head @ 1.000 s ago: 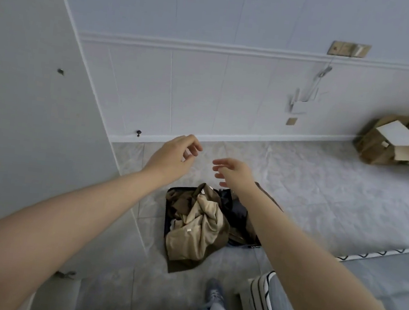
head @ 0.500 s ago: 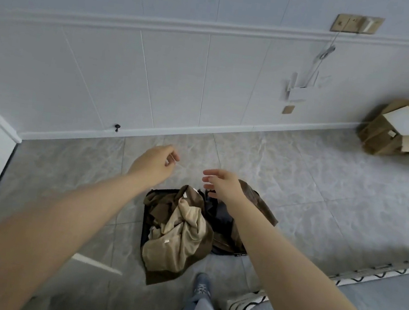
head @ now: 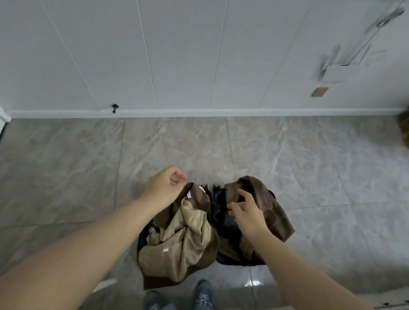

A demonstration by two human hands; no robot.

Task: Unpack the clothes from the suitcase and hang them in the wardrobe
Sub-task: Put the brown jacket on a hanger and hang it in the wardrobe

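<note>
I saw both arms stretched forward and down toward the suitcase (head: 230,257), which lay open on the floor tiles (head: 322,190). The left hand (head: 165,188) hung over its far left corner, fingers loosely curled, holding nothing. The right hand (head: 246,212) hung above its middle, fingers spread and relaxed, also holding nothing. A tan garment (head: 181,250) spilled over the suitcase's near left edge, and a brown garment (head: 271,209) lay on its right side.
</note>
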